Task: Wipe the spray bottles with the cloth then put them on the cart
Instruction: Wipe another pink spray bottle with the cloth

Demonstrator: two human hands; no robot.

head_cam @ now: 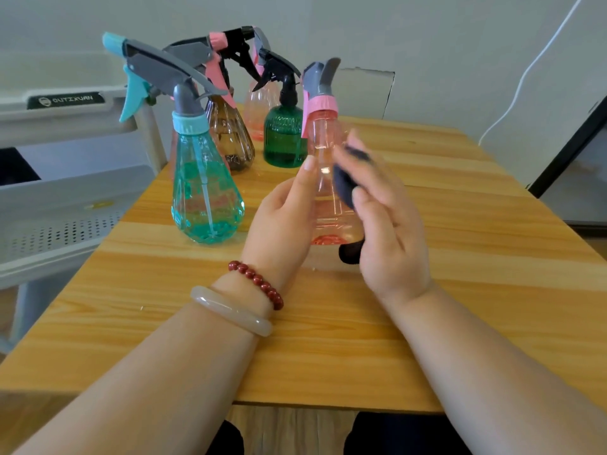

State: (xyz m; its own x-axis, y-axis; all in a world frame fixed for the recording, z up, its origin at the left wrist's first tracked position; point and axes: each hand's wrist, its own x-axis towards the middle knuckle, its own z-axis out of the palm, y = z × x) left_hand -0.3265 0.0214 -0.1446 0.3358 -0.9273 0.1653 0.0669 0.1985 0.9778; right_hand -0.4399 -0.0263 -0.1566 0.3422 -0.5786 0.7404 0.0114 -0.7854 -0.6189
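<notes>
Above the wooden table (328, 323), left grip (279, 221) clasps the pink bottle (323, 152), right grip (391, 238) clutches the cloth (345, 182).

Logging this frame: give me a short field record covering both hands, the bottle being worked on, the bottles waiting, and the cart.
Left hand: grips clear pink plastic spray bottle, upright
Right hand: holds dark blue cloth against that bottle's side; motion-blurred
Waiting on wooden table: teal faceted spray bottle, brown spray bottle, green ribbed spray bottle, second pink spray bottle behind them
Grey cart: on the person's left; no bottle visible on it
Stage: wiping
</notes>
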